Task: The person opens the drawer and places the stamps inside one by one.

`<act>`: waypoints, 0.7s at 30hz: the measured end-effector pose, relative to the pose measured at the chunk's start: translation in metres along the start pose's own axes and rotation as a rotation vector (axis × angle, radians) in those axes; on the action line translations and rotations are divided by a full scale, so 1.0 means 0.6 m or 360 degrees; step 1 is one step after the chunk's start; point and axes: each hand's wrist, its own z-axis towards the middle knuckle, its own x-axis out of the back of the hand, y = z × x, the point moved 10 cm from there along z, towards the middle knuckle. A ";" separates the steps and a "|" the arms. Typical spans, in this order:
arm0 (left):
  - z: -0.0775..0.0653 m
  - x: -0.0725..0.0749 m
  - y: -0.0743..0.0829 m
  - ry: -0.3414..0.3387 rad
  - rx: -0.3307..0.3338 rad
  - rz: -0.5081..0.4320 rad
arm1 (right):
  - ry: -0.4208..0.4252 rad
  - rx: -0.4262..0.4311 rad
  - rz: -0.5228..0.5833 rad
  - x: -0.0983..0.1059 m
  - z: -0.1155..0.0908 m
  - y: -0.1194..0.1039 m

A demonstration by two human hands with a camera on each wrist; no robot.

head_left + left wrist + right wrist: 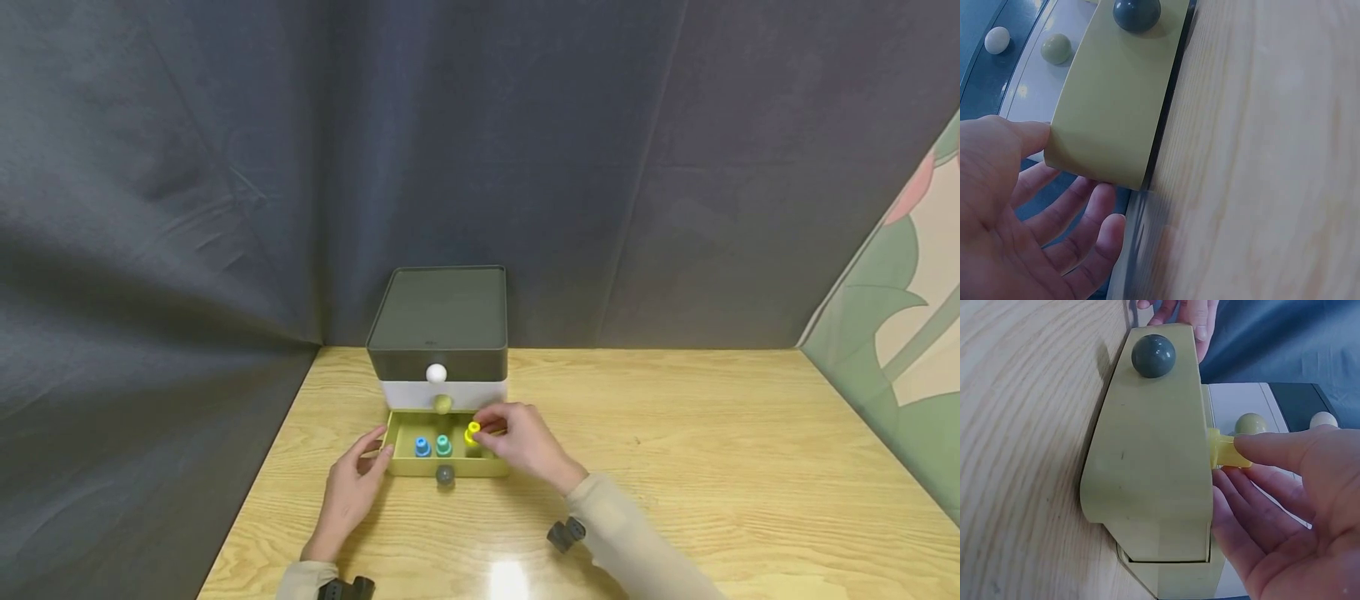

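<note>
An olive-green drawer (pixel 412 467) stands pulled out at the bottom of a small drawer cabinet. My right hand (pixel 528 442) pinches a small yellow stepped peg (pixel 473 430) between thumb and fingers, over the right part of the drawer. The peg's lower end is partly hidden by the drawer front in the right wrist view. Inside the drawer, a blue peg (pixel 423 447) and a teal peg (pixel 444 447) stand upright side by side. My left hand (pixel 352 487) is at the drawer's left front corner, its thumb at the upper edge and relaxed fingers along the side.
Above the drawer are a white drawer (pixel 405 393) with a green knob and a dark top unit (pixel 442 312) with a white knob. A grey knob (pixel 446 476) sticks out from the open drawer's front. Dark curtains (pixel 487 167) hang behind the wooden table (pixel 675 433).
</note>
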 end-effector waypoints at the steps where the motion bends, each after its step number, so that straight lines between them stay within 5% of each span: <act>1: 0.000 0.000 0.000 0.0001 -0.0001 0.0004 | -0.0006 0.0003 -0.0009 -0.002 0.002 0.000; 21: -0.001 0.002 0.004 -0.0001 -0.0009 0.0017 | -0.0133 0.0112 -0.0324 -0.043 0.025 -0.011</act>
